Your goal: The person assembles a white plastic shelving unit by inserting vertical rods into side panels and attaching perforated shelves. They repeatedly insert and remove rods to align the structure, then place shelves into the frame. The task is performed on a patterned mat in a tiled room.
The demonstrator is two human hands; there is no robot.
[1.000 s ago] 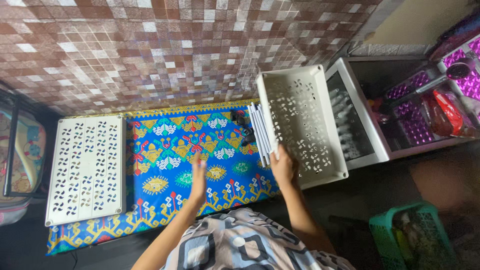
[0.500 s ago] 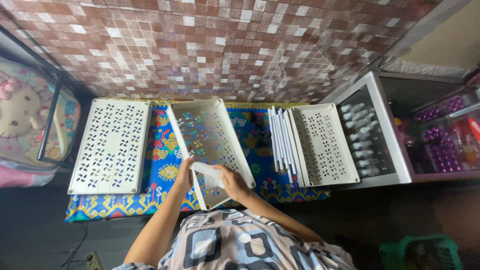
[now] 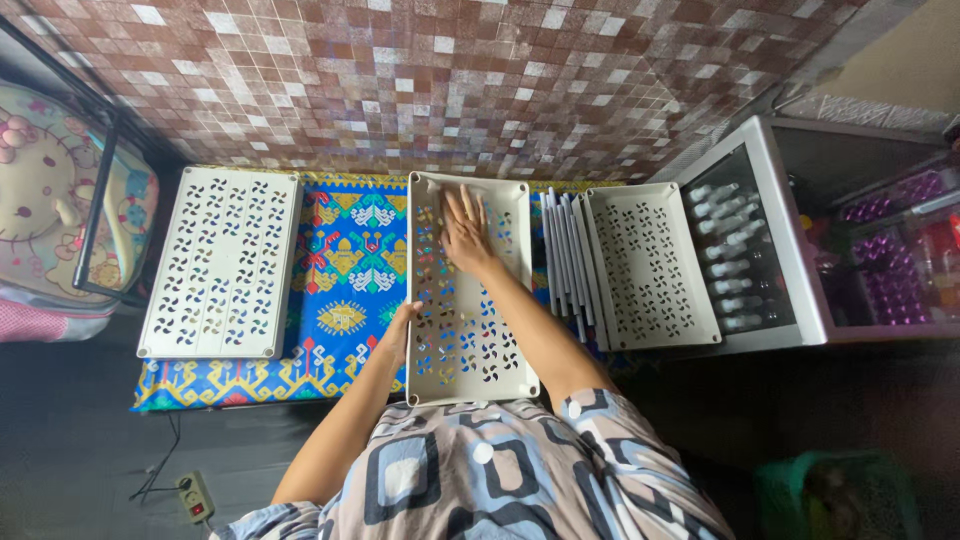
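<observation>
A cream perforated plastic panel point(image 3: 468, 330) lies flat on the blue patterned mat point(image 3: 345, 270) in front of me. My right hand point(image 3: 465, 232) rests palm down on its far half, fingers spread. My left hand point(image 3: 400, 330) grips the panel's left edge near the middle. A second matching panel point(image 3: 222, 262) lies flat at the mat's left end. To the right, several more panels point(image 3: 563, 262) stand on edge, and another panel point(image 3: 650, 265) leans beside them.
A brown mosaic tile wall point(image 3: 450, 80) runs along the far side. A white cabinet point(image 3: 790, 240) with plastic bottles stands right. A cartoon cushion point(image 3: 45, 180) under a black frame sits left. A power strip point(image 3: 195, 495) lies on the dark floor; a green basket point(image 3: 830, 495) bottom right.
The panel I held tilted above the mat now lies flat on it. My right hand has moved from its near edge onto its far half; my left hand shifted to its left edge.
</observation>
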